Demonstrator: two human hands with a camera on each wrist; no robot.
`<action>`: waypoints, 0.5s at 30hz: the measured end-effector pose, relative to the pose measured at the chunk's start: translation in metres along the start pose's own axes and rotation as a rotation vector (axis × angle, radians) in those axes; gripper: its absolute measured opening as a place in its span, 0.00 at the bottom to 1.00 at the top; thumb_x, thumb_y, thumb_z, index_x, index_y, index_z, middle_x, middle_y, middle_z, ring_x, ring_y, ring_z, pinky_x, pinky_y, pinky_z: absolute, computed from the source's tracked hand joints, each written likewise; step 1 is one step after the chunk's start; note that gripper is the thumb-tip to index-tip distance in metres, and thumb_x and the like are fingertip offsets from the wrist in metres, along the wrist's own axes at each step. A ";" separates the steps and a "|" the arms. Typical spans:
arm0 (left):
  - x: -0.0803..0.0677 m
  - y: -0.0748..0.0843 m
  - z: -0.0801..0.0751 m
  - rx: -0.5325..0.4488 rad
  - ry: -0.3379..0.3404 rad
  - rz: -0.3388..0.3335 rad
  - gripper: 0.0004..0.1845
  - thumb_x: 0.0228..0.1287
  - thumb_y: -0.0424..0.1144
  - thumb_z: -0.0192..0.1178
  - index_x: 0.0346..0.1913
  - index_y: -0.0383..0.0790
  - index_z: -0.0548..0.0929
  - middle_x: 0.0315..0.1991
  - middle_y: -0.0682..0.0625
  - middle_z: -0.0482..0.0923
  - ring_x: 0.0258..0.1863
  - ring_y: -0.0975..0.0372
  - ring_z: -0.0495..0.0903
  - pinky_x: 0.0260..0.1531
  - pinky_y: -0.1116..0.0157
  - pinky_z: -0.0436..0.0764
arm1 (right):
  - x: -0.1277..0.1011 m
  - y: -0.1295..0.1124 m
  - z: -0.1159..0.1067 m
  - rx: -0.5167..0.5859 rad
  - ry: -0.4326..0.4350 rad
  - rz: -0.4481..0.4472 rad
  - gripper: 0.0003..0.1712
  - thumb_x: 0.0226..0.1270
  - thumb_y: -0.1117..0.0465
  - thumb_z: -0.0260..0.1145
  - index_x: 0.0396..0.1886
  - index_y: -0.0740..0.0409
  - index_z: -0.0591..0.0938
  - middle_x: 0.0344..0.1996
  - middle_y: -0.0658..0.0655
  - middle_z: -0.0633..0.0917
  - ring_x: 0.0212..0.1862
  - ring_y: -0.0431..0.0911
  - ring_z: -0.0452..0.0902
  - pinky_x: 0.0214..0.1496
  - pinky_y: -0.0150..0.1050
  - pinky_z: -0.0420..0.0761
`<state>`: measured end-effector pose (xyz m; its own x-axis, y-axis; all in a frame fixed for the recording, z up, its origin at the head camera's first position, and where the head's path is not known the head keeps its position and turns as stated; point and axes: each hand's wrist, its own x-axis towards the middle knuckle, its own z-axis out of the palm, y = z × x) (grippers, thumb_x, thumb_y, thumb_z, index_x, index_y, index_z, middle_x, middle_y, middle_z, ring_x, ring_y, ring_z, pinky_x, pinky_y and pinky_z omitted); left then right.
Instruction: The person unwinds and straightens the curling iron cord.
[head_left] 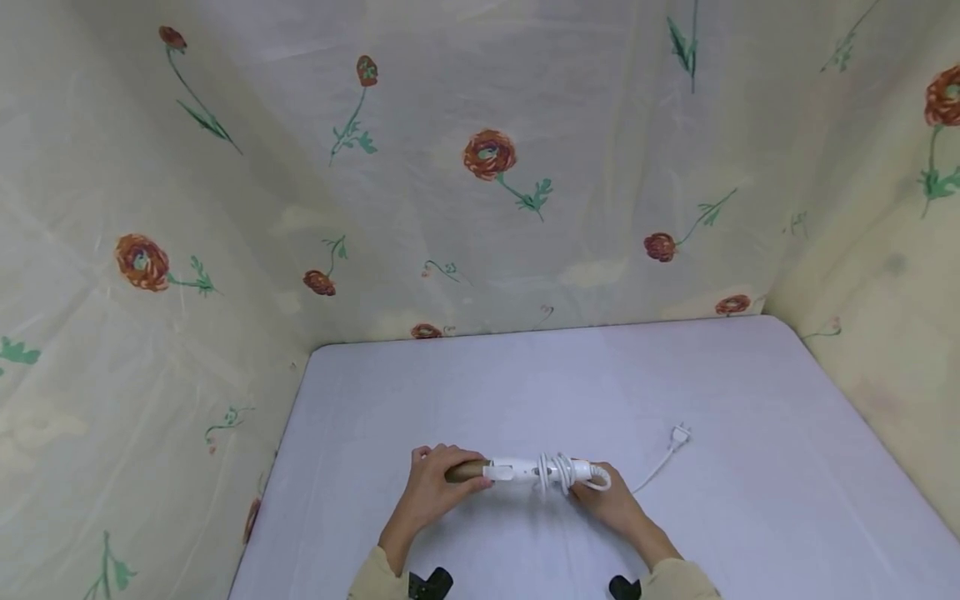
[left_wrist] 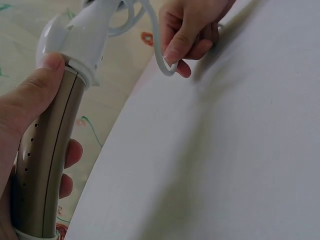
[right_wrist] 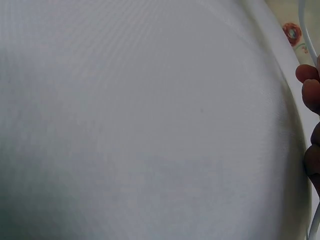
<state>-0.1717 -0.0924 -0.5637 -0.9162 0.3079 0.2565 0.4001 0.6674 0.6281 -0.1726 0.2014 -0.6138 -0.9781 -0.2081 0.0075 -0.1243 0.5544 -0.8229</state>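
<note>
A white hair iron (head_left: 522, 468) with a gold-brown barrel (left_wrist: 47, 155) is held level above the table in the head view. My left hand (head_left: 435, 487) grips the barrel, its thumb by the white collar and fingers wrapped behind. White cord (head_left: 553, 473) is coiled around the handle. At the handle end, my right hand (head_left: 617, 504) pinches a loop of that cord between thumb and fingers, as the left wrist view shows. Only some right fingers (right_wrist: 311, 95) appear at the edge of the right wrist view. The cord's plug (head_left: 679, 435) lies to the right on the table.
The white-covered table (head_left: 480, 392) has rounded back corners. Pale floral sheeting (head_left: 570, 250) rises behind it and along both sides. Dark wrist devices (head_left: 433, 583) show beside the sleeves at the bottom.
</note>
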 end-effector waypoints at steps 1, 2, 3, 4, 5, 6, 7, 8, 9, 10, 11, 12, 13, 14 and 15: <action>0.000 0.001 0.000 -0.003 0.011 0.001 0.20 0.46 0.64 0.65 0.42 0.62 0.85 0.36 0.67 0.84 0.34 0.72 0.72 0.45 0.59 0.55 | 0.000 0.000 0.001 -0.011 -0.006 0.046 0.04 0.64 0.60 0.63 0.30 0.50 0.83 0.22 0.44 0.83 0.27 0.33 0.74 0.35 0.30 0.74; 0.000 0.001 0.000 -0.009 0.024 0.004 0.21 0.46 0.64 0.65 0.42 0.62 0.85 0.36 0.66 0.84 0.33 0.71 0.72 0.45 0.58 0.55 | -0.001 -0.001 0.001 -0.029 -0.005 0.070 0.04 0.65 0.58 0.63 0.31 0.49 0.83 0.23 0.43 0.83 0.28 0.33 0.74 0.37 0.30 0.75; 0.000 0.002 0.000 -0.011 0.038 0.007 0.21 0.46 0.64 0.64 0.42 0.61 0.85 0.35 0.66 0.84 0.33 0.71 0.72 0.44 0.58 0.56 | -0.001 -0.002 0.001 -0.051 -0.003 0.078 0.05 0.66 0.57 0.62 0.30 0.48 0.82 0.21 0.42 0.81 0.27 0.33 0.73 0.35 0.31 0.74; 0.000 0.002 0.001 -0.011 0.051 0.009 0.21 0.46 0.64 0.64 0.42 0.61 0.85 0.35 0.65 0.84 0.32 0.71 0.72 0.44 0.57 0.56 | -0.002 -0.002 0.002 -0.085 0.006 0.064 0.06 0.66 0.57 0.61 0.30 0.48 0.82 0.20 0.41 0.80 0.28 0.33 0.73 0.36 0.31 0.74; 0.000 0.002 0.001 -0.011 0.061 0.009 0.21 0.46 0.64 0.64 0.42 0.61 0.85 0.35 0.65 0.84 0.32 0.70 0.72 0.44 0.57 0.56 | -0.003 -0.002 0.003 -0.116 0.019 0.037 0.05 0.67 0.57 0.61 0.31 0.47 0.83 0.20 0.40 0.79 0.28 0.32 0.73 0.36 0.32 0.74; 0.000 0.002 0.001 -0.004 0.070 0.007 0.21 0.46 0.64 0.64 0.42 0.60 0.85 0.35 0.65 0.84 0.32 0.70 0.72 0.45 0.57 0.56 | -0.004 -0.002 0.003 -0.142 0.033 0.005 0.05 0.67 0.58 0.61 0.32 0.47 0.83 0.19 0.39 0.79 0.28 0.31 0.72 0.36 0.32 0.74; 0.000 0.002 0.001 0.000 0.076 0.001 0.21 0.46 0.64 0.64 0.42 0.61 0.85 0.35 0.65 0.84 0.32 0.71 0.72 0.45 0.57 0.56 | -0.005 -0.002 0.004 -0.170 0.052 -0.031 0.04 0.66 0.59 0.62 0.33 0.46 0.83 0.19 0.38 0.79 0.28 0.30 0.72 0.36 0.33 0.73; 0.000 0.002 0.002 0.000 0.081 -0.005 0.21 0.45 0.64 0.64 0.42 0.60 0.85 0.35 0.65 0.84 0.32 0.71 0.72 0.45 0.57 0.56 | -0.006 -0.002 0.005 -0.192 0.067 -0.067 0.04 0.65 0.59 0.63 0.31 0.46 0.83 0.18 0.37 0.78 0.27 0.30 0.71 0.36 0.33 0.73; -0.001 0.003 0.002 0.010 0.084 -0.010 0.21 0.45 0.65 0.64 0.42 0.60 0.85 0.35 0.65 0.84 0.32 0.71 0.72 0.45 0.57 0.56 | -0.007 -0.002 0.006 -0.207 0.075 -0.094 0.05 0.65 0.59 0.63 0.31 0.46 0.83 0.18 0.36 0.78 0.26 0.29 0.71 0.35 0.33 0.72; -0.001 0.002 0.002 0.015 0.088 -0.016 0.21 0.45 0.65 0.64 0.42 0.60 0.85 0.35 0.65 0.84 0.32 0.71 0.72 0.45 0.57 0.56 | -0.007 -0.002 0.007 -0.222 0.080 -0.117 0.04 0.65 0.59 0.63 0.33 0.46 0.84 0.18 0.36 0.77 0.25 0.28 0.70 0.34 0.32 0.72; 0.000 0.003 0.001 0.017 0.089 -0.020 0.22 0.45 0.65 0.65 0.42 0.60 0.85 0.35 0.65 0.84 0.32 0.71 0.72 0.45 0.57 0.56 | -0.008 -0.002 0.008 -0.220 0.085 -0.135 0.04 0.65 0.59 0.63 0.34 0.45 0.84 0.18 0.35 0.77 0.25 0.27 0.70 0.34 0.31 0.72; 0.000 0.003 0.001 0.020 0.092 -0.024 0.22 0.45 0.65 0.65 0.42 0.60 0.85 0.35 0.65 0.84 0.33 0.71 0.72 0.45 0.57 0.56 | -0.008 -0.002 0.008 -0.217 0.088 -0.151 0.04 0.65 0.58 0.63 0.34 0.45 0.84 0.18 0.35 0.77 0.23 0.27 0.69 0.32 0.31 0.71; 0.001 0.003 0.000 0.024 0.099 -0.022 0.22 0.45 0.65 0.65 0.42 0.60 0.85 0.35 0.65 0.84 0.33 0.71 0.72 0.45 0.57 0.56 | -0.007 -0.002 0.009 -0.207 0.086 -0.164 0.05 0.65 0.58 0.63 0.35 0.45 0.84 0.18 0.35 0.77 0.23 0.27 0.68 0.31 0.30 0.70; 0.002 0.004 0.000 0.028 0.103 -0.023 0.22 0.45 0.65 0.65 0.42 0.60 0.86 0.35 0.65 0.84 0.33 0.70 0.72 0.45 0.57 0.56 | -0.007 -0.003 0.010 -0.192 0.085 -0.176 0.05 0.66 0.59 0.63 0.36 0.45 0.84 0.18 0.36 0.77 0.22 0.27 0.68 0.30 0.29 0.70; 0.004 0.004 -0.001 0.037 0.108 -0.026 0.22 0.45 0.65 0.65 0.42 0.60 0.86 0.34 0.65 0.84 0.33 0.70 0.72 0.45 0.57 0.56 | -0.007 -0.003 0.010 -0.186 0.087 -0.186 0.06 0.66 0.59 0.63 0.37 0.45 0.85 0.17 0.36 0.78 0.22 0.27 0.67 0.29 0.29 0.70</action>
<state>-0.1738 -0.0893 -0.5592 -0.9225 0.2170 0.3193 0.3751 0.6992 0.6086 -0.1640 0.1930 -0.6174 -0.9453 -0.2544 0.2044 -0.3238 0.6533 -0.6843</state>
